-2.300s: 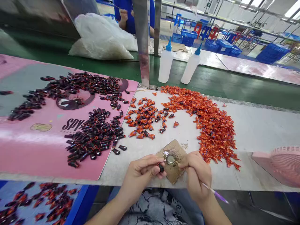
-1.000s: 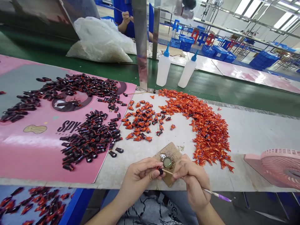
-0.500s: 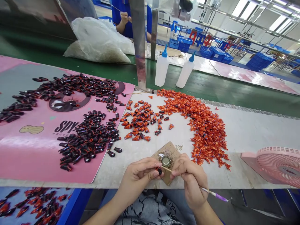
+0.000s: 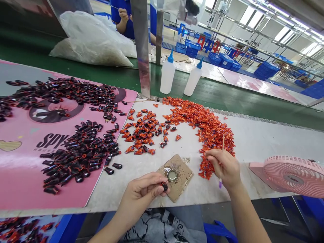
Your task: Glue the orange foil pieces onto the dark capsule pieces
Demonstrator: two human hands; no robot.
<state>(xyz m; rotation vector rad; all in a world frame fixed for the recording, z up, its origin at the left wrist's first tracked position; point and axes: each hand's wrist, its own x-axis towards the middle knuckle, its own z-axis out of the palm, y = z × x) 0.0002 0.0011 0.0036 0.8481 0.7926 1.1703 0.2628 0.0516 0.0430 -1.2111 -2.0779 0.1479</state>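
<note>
My left hand (image 4: pixel 141 192) pinches a small black cap piece (image 4: pixel 165 187) at the near table edge, beside a brown cardboard square (image 4: pixel 179 184) that bears a metal bottle cap (image 4: pixel 172 176). My right hand (image 4: pixel 224 166) grips a thin stick (image 4: pixel 223 141) that points up; its purple end shows below the fingers. This hand rests at the near end of the curved heap of orange wrappers (image 4: pixel 210 128). Black pieces with orange bands (image 4: pixel 83 148) lie heaped on a pink poster (image 4: pixel 22 168) to the left.
A pink fan (image 4: pixel 291 175) lies at the right edge. Two squeeze bottles (image 4: pixel 167 75) stand beyond the wrappers by a metal post (image 4: pixel 140 50). A white plastic bag (image 4: pixel 88 40) sits on the green belt. Another person in blue (image 4: pixel 124 17) works opposite. A blue tray (image 4: pixel 30 227) holds more pieces.
My right hand has left the cardboard and moved right to the orange heap, turning the stick upright. My left hand still pinches the black piece. The view has shifted right.
</note>
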